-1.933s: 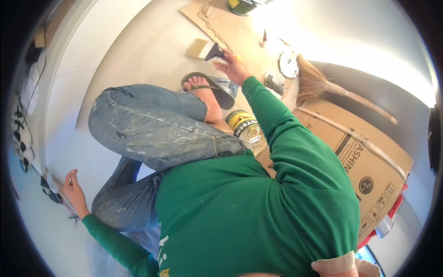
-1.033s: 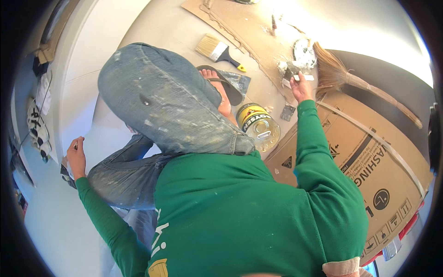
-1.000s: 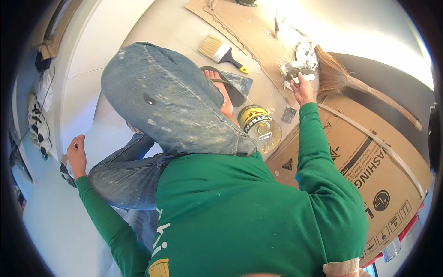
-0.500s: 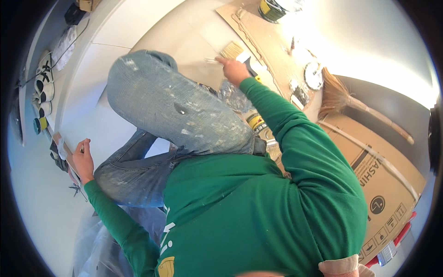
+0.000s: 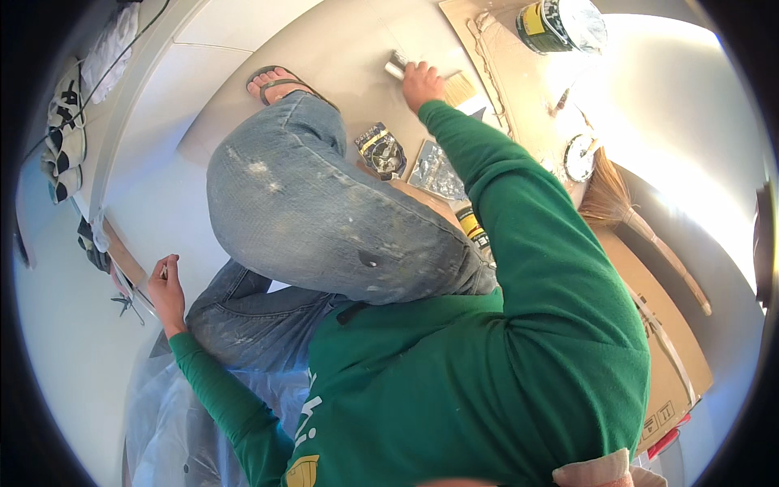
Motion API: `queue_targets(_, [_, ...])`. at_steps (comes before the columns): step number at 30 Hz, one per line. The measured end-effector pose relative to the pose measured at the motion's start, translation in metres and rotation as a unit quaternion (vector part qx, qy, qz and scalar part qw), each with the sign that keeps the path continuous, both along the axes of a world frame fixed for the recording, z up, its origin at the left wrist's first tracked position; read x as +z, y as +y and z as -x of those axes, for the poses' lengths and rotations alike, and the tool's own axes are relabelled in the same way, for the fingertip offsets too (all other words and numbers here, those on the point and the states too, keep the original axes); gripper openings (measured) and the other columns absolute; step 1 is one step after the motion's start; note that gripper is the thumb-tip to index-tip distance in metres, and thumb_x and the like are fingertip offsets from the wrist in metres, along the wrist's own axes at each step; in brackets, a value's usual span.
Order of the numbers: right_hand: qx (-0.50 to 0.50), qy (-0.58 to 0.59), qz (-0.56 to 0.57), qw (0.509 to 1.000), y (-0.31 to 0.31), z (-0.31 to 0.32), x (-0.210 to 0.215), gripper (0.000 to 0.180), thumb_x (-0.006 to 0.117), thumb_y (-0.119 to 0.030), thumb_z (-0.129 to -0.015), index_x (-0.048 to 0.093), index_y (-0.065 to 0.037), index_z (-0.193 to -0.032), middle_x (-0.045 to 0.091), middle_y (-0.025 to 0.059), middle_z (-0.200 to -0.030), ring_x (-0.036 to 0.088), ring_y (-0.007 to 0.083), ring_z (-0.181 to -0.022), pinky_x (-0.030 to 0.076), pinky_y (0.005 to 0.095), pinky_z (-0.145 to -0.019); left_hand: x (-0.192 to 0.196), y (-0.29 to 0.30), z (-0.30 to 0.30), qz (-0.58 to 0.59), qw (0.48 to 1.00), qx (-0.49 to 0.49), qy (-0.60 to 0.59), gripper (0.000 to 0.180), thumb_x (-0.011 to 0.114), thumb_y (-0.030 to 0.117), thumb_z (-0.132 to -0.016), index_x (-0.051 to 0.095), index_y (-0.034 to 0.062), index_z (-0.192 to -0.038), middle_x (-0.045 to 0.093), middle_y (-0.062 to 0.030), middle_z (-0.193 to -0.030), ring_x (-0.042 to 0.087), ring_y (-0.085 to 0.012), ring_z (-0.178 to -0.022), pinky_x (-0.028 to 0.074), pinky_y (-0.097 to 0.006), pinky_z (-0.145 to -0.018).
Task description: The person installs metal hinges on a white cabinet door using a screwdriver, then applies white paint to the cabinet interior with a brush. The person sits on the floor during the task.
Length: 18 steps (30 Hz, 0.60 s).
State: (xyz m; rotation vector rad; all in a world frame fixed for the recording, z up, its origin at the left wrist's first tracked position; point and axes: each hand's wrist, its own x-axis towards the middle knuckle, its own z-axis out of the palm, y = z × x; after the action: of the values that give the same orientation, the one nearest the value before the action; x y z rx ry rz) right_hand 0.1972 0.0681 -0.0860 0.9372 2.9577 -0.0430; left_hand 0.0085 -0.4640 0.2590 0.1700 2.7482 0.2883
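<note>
My right hand (image 5: 423, 85) is closed on a small paintbrush (image 5: 395, 65), whose pale band and dark end stick out to the left of the fingers. Just right of that hand lies a wide flat brush (image 5: 460, 89) with tan bristles. Between my knee and right sleeve are a black-and-yellow packet (image 5: 380, 151) and a clear plastic tray or bag (image 5: 436, 172) smeared with white. A yellow-and-black can (image 5: 473, 224) is partly behind my leg. My left hand (image 5: 168, 294) rests beside my other knee, its fingers pinched around something small I cannot make out.
A paint-spattered bucket (image 5: 561, 26) stands on cardboard (image 5: 492, 40) at the far right. Near it are a round white-smeared lid (image 5: 579, 157), a straw broom (image 5: 625, 203) and a large carton (image 5: 669, 325). Shoes (image 5: 66, 134) line the left; plastic sheeting (image 5: 191, 426) lies at lower left.
My right hand has moved away from me with the small brush. My right knee has shifted, and my sandalled foot and the black-and-yellow packet now show. My left hand stays pinched.
</note>
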Motion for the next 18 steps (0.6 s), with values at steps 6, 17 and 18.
queue_targets(6, [0.153, -0.113, 0.103, 0.976, -0.089, -0.059, 0.018, 0.041, 0.055, -0.018, -0.094, 0.057, 0.000, -0.131, 0.061, 0.0221, -0.122, 0.066, 0.0364, -0.107, 0.060, 0.0475, -0.081, 0.001, 0.021, 0.004, -0.028, 0.999, -0.009, 0.021, 0.037, 0.063, 0.035, -0.103, 0.075, -0.0004, -0.105, 0.039, 0.0050, -0.063, 0.029, -0.0066, -0.059, 0.021, -0.032, -0.053])
queue_targets(17, [0.052, -0.028, 0.071, 0.996, 0.037, 0.061, -0.007, 0.022, 0.050, -0.017, -0.098, 0.062, -0.008, -0.114, 0.063, 0.0153, -0.108, 0.066, 0.0344, -0.098, 0.057, 0.0480, -0.075, 0.004, 0.024, 0.004, 0.016, 0.998, 0.039, -0.047, 0.036, 0.065, 0.033, -0.103, 0.074, -0.0016, -0.104, 0.036, 0.0049, -0.064, 0.029, -0.0073, -0.060, 0.022, -0.032, -0.053])
queue_targets(18, [0.068, -0.015, 0.061, 0.996, 0.027, 0.061, -0.005, 0.022, 0.050, -0.018, -0.098, 0.062, -0.008, -0.114, 0.063, 0.0155, -0.108, 0.066, 0.0347, -0.098, 0.058, 0.0486, -0.075, 0.004, 0.026, 0.004, 0.000, 0.999, 0.013, -0.030, 0.036, 0.065, 0.033, -0.102, 0.074, -0.0017, -0.104, 0.037, 0.0045, -0.064, 0.030, -0.0074, -0.060, 0.022, -0.032, -0.053])
